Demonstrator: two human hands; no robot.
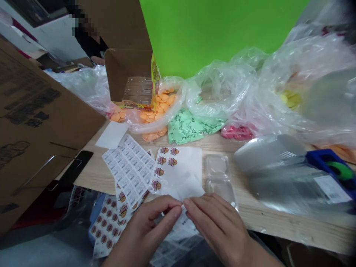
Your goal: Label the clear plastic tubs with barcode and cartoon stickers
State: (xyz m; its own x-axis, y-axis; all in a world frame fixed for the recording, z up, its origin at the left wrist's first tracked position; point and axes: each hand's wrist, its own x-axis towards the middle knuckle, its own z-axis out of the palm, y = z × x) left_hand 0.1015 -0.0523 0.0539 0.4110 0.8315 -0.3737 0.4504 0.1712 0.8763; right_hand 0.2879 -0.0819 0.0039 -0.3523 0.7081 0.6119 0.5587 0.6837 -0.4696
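Head view: pinching glossy sticker sheet with left hand, right hand; crinkly clear bags of orange discs, green shapes.

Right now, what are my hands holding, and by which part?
Your left hand and right hand both pinch the white sticker sheet at its near edge, with the fingertips meeting there.
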